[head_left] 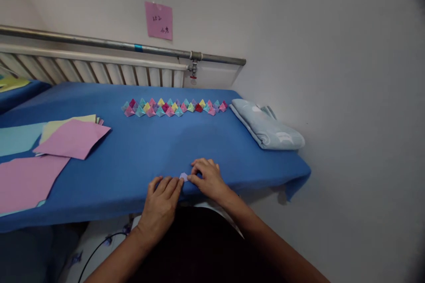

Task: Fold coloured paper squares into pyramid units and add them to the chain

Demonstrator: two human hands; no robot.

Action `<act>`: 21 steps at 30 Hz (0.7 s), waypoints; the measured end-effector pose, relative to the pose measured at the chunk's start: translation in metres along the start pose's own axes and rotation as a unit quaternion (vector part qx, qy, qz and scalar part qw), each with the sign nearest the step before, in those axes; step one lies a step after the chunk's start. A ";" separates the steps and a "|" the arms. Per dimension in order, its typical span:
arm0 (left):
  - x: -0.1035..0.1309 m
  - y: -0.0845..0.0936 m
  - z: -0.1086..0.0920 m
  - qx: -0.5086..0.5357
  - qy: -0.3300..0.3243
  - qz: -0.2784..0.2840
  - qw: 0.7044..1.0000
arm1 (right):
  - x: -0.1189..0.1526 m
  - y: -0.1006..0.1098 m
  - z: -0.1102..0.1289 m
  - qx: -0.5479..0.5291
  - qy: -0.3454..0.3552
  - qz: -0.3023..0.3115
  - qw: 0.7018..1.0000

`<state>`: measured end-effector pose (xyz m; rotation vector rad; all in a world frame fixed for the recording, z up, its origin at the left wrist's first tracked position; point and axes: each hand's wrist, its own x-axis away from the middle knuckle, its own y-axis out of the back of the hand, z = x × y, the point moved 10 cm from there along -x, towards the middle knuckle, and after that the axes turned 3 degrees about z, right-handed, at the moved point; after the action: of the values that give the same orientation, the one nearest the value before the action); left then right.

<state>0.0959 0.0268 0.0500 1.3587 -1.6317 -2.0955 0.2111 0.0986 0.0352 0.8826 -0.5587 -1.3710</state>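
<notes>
A small pale-lavender piece of folded paper (pixel 183 177) lies near the front edge of the blue cloth, between my two hands. My left hand (pixel 162 199) rests on the cloth with its fingers close together, and the fingertips press on the paper's left side. My right hand (pixel 208 179) has its thumb and index finger pinched at the paper's right corner, the other fingers curled above. Farther back sit rows of small folded paper pieces (pixel 165 107) in pink, blue, yellow, red and purple.
Loose pink paper sheets (pixel 75 137) and a light-blue sheet (pixel 21 137) lie at the left. A folded pale-blue blanket (pixel 270 126) is at the right end of the blue cloth (pixel 142 141). Behind stand a radiator (pixel 109 70) and a pipe (pixel 99 44); a pink note (pixel 159 21) hangs above.
</notes>
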 end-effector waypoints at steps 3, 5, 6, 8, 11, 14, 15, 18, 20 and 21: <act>0.005 0.000 0.001 -0.004 0.003 -0.008 1.000 | -0.001 -0.001 -0.002 -0.014 -0.016 0.031 0.999; 0.008 0.000 0.001 -0.009 0.007 -0.013 1.000 | -0.002 -0.002 -0.003 -0.016 -0.022 0.042 0.999; 0.008 0.001 0.001 -0.012 0.010 -0.014 1.000 | -0.003 -0.002 -0.003 -0.015 -0.024 0.042 0.999; 0.009 0.001 -0.001 -0.020 0.013 -0.013 1.000 | -0.003 -0.002 -0.002 -0.006 -0.023 0.040 0.999; 0.010 -0.002 -0.005 -0.044 0.015 0.000 0.999 | -0.003 -0.003 0.000 0.007 -0.016 0.037 0.999; 0.011 -0.005 -0.006 -0.070 0.026 0.009 0.997 | -0.001 -0.002 0.001 0.009 -0.015 0.036 0.999; 0.012 -0.007 -0.005 -0.075 0.032 0.010 0.997 | -0.001 -0.002 0.000 0.007 -0.018 0.038 0.999; 0.011 -0.008 -0.004 -0.087 0.043 0.005 0.995 | 0.001 -0.002 -0.002 0.004 -0.031 0.045 0.999; 0.007 -0.010 -0.004 -0.094 0.056 0.009 0.994 | 0.001 -0.002 -0.002 0.003 -0.033 0.047 0.998; 0.004 -0.011 -0.005 -0.100 0.066 0.016 0.993 | 0.001 -0.002 -0.002 0.004 -0.033 0.047 0.998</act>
<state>0.1011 0.0255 0.0382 1.3647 -1.3444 -2.0394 0.2113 0.0977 0.0326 0.8100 -0.6480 -1.3166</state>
